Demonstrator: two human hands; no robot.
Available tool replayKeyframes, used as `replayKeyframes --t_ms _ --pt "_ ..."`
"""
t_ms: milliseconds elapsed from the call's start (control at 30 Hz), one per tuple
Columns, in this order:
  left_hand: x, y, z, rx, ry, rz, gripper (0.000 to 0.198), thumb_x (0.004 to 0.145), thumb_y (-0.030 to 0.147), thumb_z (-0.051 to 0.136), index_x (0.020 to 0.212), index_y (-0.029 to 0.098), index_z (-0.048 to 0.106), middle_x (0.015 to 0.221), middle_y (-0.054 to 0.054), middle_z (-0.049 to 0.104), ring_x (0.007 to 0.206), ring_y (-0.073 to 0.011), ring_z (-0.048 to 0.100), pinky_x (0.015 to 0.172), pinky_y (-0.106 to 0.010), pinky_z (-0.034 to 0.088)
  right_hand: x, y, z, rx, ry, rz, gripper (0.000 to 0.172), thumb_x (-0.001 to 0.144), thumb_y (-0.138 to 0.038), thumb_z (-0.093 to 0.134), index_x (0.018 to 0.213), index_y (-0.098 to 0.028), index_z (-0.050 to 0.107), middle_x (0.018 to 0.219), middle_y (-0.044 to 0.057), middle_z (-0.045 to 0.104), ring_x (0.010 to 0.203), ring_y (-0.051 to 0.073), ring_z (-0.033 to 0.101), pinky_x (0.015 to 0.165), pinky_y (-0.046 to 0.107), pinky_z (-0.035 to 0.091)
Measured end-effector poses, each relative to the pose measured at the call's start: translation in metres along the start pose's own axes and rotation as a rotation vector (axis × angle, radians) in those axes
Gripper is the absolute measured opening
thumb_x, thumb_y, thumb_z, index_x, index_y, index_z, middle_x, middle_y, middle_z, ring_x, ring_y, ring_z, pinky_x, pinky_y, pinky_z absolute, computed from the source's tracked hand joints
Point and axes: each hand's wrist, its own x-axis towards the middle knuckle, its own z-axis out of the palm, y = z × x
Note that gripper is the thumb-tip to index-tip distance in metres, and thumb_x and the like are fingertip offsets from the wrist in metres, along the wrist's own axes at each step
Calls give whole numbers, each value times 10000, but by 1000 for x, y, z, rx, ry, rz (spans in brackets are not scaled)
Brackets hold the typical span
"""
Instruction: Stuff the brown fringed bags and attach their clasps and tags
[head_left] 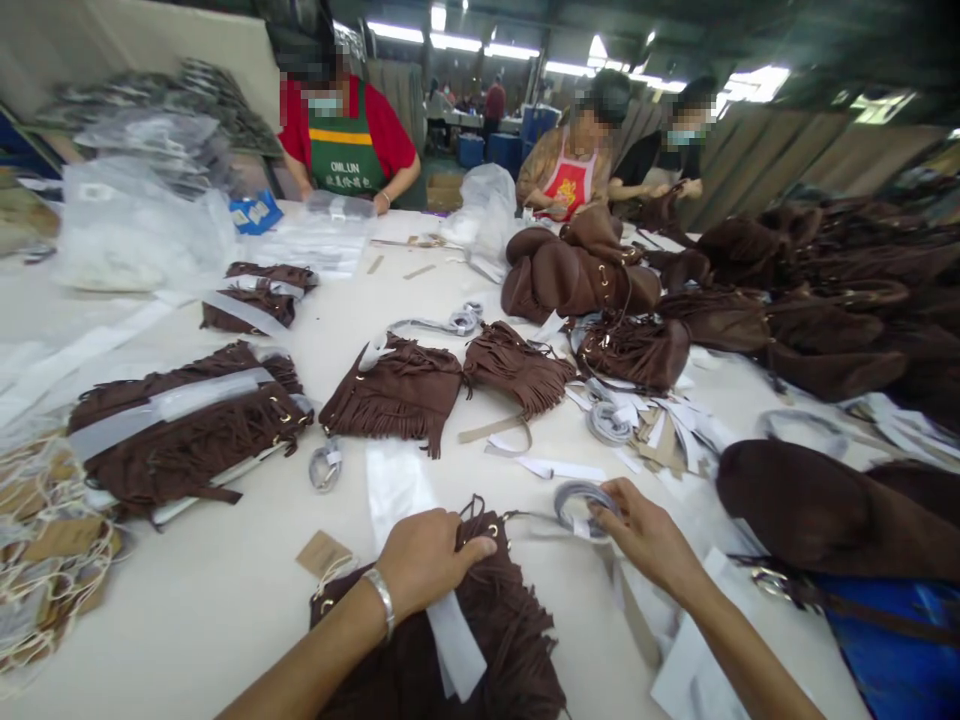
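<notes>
The brown fringed bag lay nearest the camera on the bench, cut off by the lower edge of view, its eyelet edge pointing away from the person and slanting up to the right, though its full long axis could not be told. The left hand had its fingers clamped on that edge, while the right hand, nearer the wrapped coil, pinched its right rim. The coil lay leftward from those fingers, beyond the bag's right corner, ring-shaped without a clear long axis.
</notes>
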Motion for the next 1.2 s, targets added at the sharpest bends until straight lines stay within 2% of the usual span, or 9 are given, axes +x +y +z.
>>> replayKeyframes --t_ms 167,267,367,467,567,633,733,967,1200 --pt "12 18 11 63 -22 92 313 871 331 547 1124 162 624 1012 -110 690 946 -274 651 829 -394 502 17 -6 8 509 5 173 390 807 -552 580 1008 -222 525 856 10 652 771 196 617 621 283 486" --pt "-4 28 12 10 0 239 522 841 208 581 1354 213 488 1396 -146 504 1246 -305 504 1028 -480 408 27 -11 14 699 57 270 462 768 -596 620 999 -202 548 829 19 633 739 182 590 613 286 506" --pt "-26 30 -2 -104 -135 450 351 781 304 707 1128 340 664 1559 -17 291 1435 -369 204 1147 -609 163 34 -13 19 822 113 308 484 748 -580 668 1022 -193 568 864 26 639 749 165 586 643 274 506" --pt "-36 20 -20 -317 -242 561 117 883 338 599 890 322 715 1391 51 536 1370 -272 375 1172 -516 200 40 -16 23 914 128 295 496 735 -526 718 1079 -202 566 952 36 664 828 171 609 683 261 498" --pt "-31 4 -23 -487 16 287 269 982 319 394 975 271 658 1154 6 667 1113 -153 589 1022 -311 423 46 -22 25 964 101 228 517 730 -472 749 1132 -218 544 1032 38 675 874 171 621 735 266 492" --pt "-25 -5 -15 -404 170 60 268 985 324 368 1059 242 613 1095 -36 667 1030 -173 614 931 -318 464 53 -28 25 963 78 172 537 730 -444 759 1162 -225 527 1072 41 673 923 177 622 787 277 484" --pt "-19 -11 0 -174 80 -61 254 947 392 443 1028 220 611 967 -59 681 925 -234 642 841 -372 482 68 -43 24 938 33 88 565 728 -419 762 1187 -217 504 1110 64 663 1004 202 614 844 304 476" --pt "-23 -5 10 -37 -65 -32 184 881 371 543 914 210 626 923 -67 684 865 -266 638 767 -392 485 93 -111 45 872 -238 -146 510 754 -390 722 1155 -209 463 1101 80 640 949 196 629 798 317 508" --pt "-30 -8 13 46 -38 83 135 858 323 564 829 208 628 808 -56 708 742 -256 673 650 -356 500 96 -161 78 590 -959 -453 385 835 -346 658 1186 -212 572 906 11 666 799 142 621 715 246 488"
